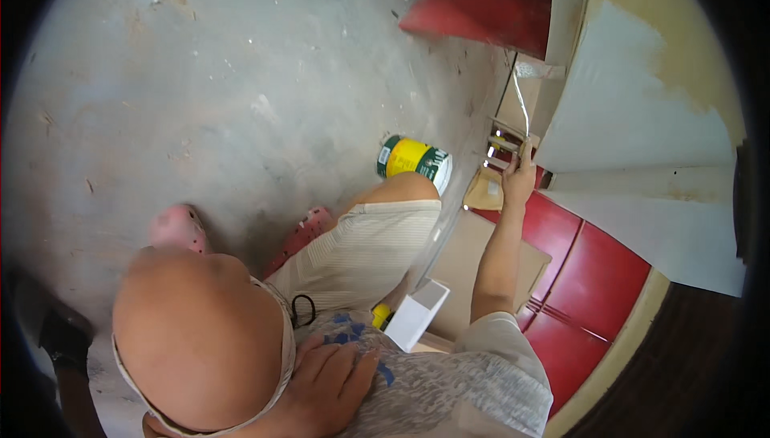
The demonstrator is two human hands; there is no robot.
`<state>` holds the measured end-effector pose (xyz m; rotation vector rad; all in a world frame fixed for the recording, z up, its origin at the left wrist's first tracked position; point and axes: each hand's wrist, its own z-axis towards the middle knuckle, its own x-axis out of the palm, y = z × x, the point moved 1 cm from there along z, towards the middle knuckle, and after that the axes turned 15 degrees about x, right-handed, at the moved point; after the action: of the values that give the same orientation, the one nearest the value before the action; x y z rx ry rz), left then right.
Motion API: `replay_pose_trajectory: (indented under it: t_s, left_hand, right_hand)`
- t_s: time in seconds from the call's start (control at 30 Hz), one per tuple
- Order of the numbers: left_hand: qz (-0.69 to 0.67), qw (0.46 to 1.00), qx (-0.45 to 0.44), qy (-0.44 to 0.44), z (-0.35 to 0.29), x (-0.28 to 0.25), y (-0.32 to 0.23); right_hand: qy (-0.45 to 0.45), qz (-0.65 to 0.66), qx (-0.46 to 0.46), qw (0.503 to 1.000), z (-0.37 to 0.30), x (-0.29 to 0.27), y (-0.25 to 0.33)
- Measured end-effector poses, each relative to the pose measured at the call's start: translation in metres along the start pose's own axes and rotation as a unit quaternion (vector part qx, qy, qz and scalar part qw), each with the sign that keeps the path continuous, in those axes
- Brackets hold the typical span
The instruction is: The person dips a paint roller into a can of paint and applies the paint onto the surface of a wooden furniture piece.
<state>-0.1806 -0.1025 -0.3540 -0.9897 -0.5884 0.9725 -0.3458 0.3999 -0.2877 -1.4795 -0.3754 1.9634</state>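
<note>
The right grip (520, 172) is clasped around a paint roller (523, 103), its white rod near the partly painted panel (618, 101). The left hand (330, 380), fingers loosely extended, rests by the patterned shirt (449, 382); a yellow-and-green paint bucket (409, 159) is on the floor (241, 101).

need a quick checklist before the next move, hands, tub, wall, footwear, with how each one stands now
1. Thin pale rod in the right hand: ok, the fingers are closed at its near end.
2. Left hand free: ok, it rests against the patterned shirt with no tool showing.
3. Yellow and green tub clear of the bent knee: cannot tell, the knee overlaps it in this view.
4. Wall one even colour: not ok, the pale area ends in a ragged edge against beige.
5. Feet covered: ok, pink clogs show on both.
</note>
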Motion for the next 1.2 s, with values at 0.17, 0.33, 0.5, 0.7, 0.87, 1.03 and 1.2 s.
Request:
replay_pose_trajectory:
  t_s: [0.17, 0.33, 0.5, 0.7, 0.87, 1.03, 1.2]
  left_hand:
    - [0.050, 0.998, 0.011, 0.020, 0.008, 0.002, 0.002]
    - [0.056, 0.997, -0.005, 0.053, 0.009, 0.008, 0.011]
    - [0.023, 0.996, -0.017, 0.083, 0.027, 0.016, 0.009]
    - [0.100, 0.995, 0.017, 0.023, 0.034, 0.033, 0.010]
    - [0.038, 0.996, 0.021, 0.080, 0.029, 0.008, 0.008]
    - [-0.032, 0.993, 0.013, 0.114, 0.001, 0.010, 0.015]
    - [-0.097, 0.992, -0.038, 0.072, -0.029, 0.027, 0.014]
  right_hand:
    - [-0.012, 0.001, -0.014, 1.000, 0.016, -0.008, 0.019]
    - [-0.145, 0.112, -0.121, 0.976, 0.075, -0.004, 0.129]
    - [-0.187, 0.124, -0.152, 0.963, 0.100, -0.031, 0.122]
    - [-0.085, 0.026, -0.059, 0.994, 0.039, 0.037, -0.022]
    - [-0.111, 0.096, -0.063, 0.987, 0.034, 0.031, -0.002]
    - [-0.158, 0.076, -0.069, 0.982, 0.083, -0.016, 0.116]
    - [-0.179, 0.193, -0.092, 0.960, 0.118, -0.087, 0.278]
